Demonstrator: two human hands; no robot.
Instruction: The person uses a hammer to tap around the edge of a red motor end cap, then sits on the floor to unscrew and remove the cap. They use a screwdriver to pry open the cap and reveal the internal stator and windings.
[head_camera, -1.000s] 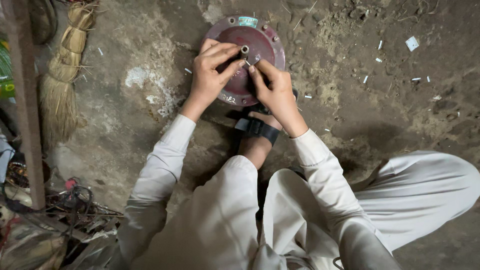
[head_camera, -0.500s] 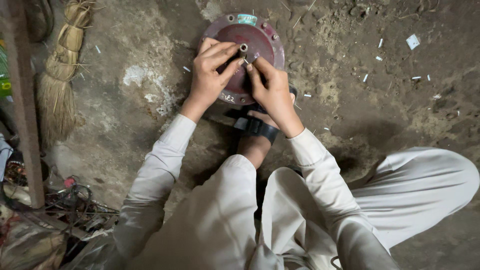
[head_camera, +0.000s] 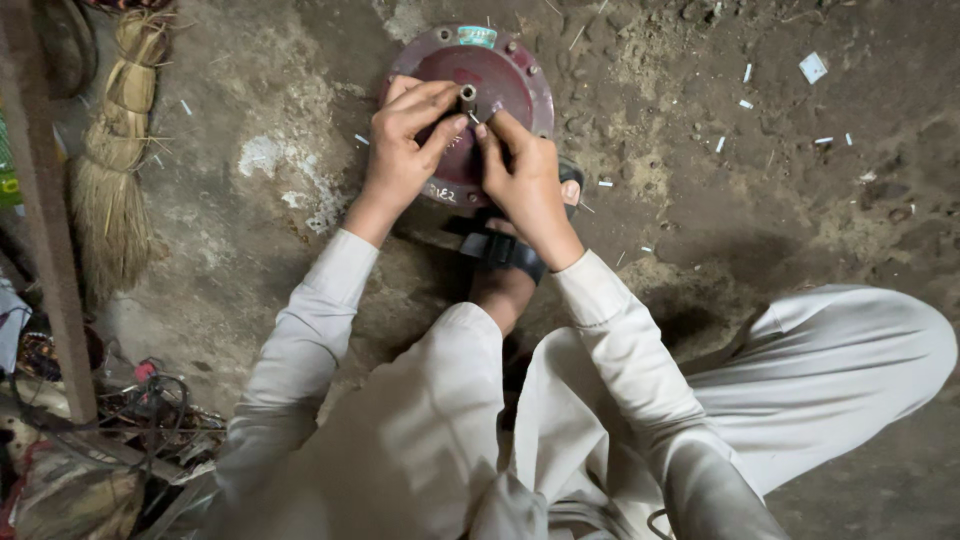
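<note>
A round, dark red metal cover (head_camera: 500, 75) with a raised rim and bolts set around its edge lies flat on the dirt floor (head_camera: 700, 200), in the upper middle of the view, directly ahead of the seated person. A short metal shaft (head_camera: 467, 95) stands upright at its centre. A small greenish patch sits on the far rim, and pale chalk marks show on the near rim. The left hand (head_camera: 405, 135) rests on the left part of the cover, fingers curled inward, thumb and forefinger closed about the shaft from the left. The right hand (head_camera: 520, 170) meets it from the right, fingertips pinched together just beside the shaft; whether a small part is held between them cannot be told. Both hands touch the cover and nearly touch each other at the shaft. Long pale sleeves run back from both wrists. Below the right hand, a foot in a dark strapped sandal (head_camera: 505, 250) is set against the near edge of the cover, between the forearms. The person's pale trousers (head_camera: 850, 350) fill the lower frame, one knee spread to the right. Small white scraps (head_camera: 812, 67) are scattered on the floor to the right of the cover, well apart from it. A straw broom (head_camera: 115, 170) lies to the left, beside a dark upright post (head_camera: 50, 250). A tangle of wires and scrap (head_camera: 130, 420) lies at lower left.
</note>
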